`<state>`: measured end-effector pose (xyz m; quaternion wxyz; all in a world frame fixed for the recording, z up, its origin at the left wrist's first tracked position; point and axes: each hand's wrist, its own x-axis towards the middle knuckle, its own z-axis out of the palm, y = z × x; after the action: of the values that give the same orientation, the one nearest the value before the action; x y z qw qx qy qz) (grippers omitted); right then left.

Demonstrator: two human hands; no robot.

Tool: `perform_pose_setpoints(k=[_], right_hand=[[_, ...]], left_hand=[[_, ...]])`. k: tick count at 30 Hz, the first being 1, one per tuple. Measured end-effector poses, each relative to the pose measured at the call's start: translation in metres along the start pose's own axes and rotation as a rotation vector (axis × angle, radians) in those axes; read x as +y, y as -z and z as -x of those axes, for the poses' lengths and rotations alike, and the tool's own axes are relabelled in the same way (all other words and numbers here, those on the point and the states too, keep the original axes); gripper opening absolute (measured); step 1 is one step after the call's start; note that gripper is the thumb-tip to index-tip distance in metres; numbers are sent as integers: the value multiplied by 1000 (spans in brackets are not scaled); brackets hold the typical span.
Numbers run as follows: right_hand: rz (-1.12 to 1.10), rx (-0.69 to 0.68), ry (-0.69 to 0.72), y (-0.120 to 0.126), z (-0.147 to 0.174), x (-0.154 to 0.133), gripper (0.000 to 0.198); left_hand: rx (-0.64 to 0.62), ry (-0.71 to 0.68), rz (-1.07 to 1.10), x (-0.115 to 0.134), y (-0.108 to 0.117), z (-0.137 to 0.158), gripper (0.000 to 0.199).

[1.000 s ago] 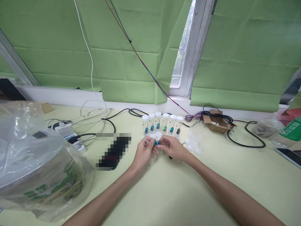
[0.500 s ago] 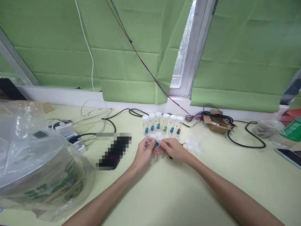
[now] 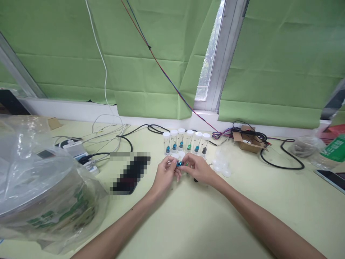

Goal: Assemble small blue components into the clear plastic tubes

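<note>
**Both hands pinching a small blue part, centre frame**

Small blue part (image 3: 179, 164) sits centre of frame, just above the surface (image 3: 194, 223), held between fingertips of both hands. Too small to tell exactly what it is; looks metallic, teal-blue. Left hand (image 3: 165, 173) pinches it from the left, right hand (image 3: 197, 168) pinches from the right, fingers curled in, neither spread.

To do this well, I'd judge: keep the grip at the fingertips, wrists low near the surface, small moves only, since the part could slip and roll.

Just behind the hands: row of six clear vials with white caps (image 3: 185, 142), upright, each with a small coloured piece inside. Loose white caps (image 3: 221, 167) right of the hands. Pixelated dark object (image 3: 130, 173) to the left. Black cables (image 3: 280, 151) upper right, cardboard box (image 3: 246, 142) among them. Plastic bag over a round container (image 3: 40, 187) lower left. Green blinds (image 3: 151, 54) across the top.
</note>
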<state>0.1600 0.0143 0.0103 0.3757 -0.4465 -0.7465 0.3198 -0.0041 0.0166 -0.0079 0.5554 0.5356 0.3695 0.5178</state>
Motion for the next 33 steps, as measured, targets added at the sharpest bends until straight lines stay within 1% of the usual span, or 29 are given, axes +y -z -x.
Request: perform_pose_setpoints(k=[5,13,18,20,23,24,28,33], right_hand=[[16,-18,0,-1,0,0,20],[84,-50,41,-1,-1,2,48],[54,-71,7,-2,-1,2,56],[34,-55,-3,-3,0,2,51],[0,-18,-6,-3,0,3,29],[-6,-9,-2,-2,0,3,25],[-1,0,23,-2,-1,3,21],[22,-3,9,-2,-1,3,18]], left_hand=[[-15,1,7,2,-1,1,29],[-45,12,18,4,-3,2,28],[-50,9,20,5,-3,3,28],[-38,2,23,5,-3,3,29],[-13,-5,19,4,-2,2,29],[-3,-4,17,3,-2,2,29],[13,-3,13,1,0,1,29],[8,-5,10,1,-1,1,30]])
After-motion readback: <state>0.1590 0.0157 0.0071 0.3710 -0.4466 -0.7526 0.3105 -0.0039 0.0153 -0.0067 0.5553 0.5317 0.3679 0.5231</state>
